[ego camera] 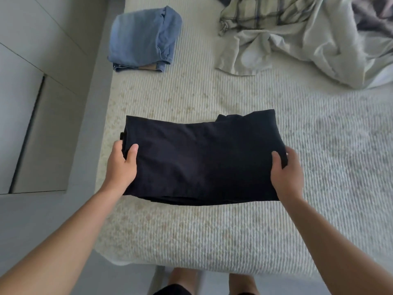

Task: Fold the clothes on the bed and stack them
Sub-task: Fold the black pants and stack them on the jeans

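A folded black garment (202, 160) lies flat on the cream ribbed bed cover (212, 235) in the middle of the view. My left hand (122, 165) grips its left edge, thumb on top and fingers underneath. My right hand (286, 169) grips its right edge the same way. Folded blue jeans (142, 39) sit at the far left of the bed. A heap of unfolded clothes, with a plaid shirt (259, 13) and a pale grey-green garment (308, 45), lies at the far right.
The bed's left edge runs along a grey floor (42, 220) and pale cabinet panels (32, 60). My legs show at the bottom, at the foot of the bed. Bare bed cover lies between the black garment and the jeans.
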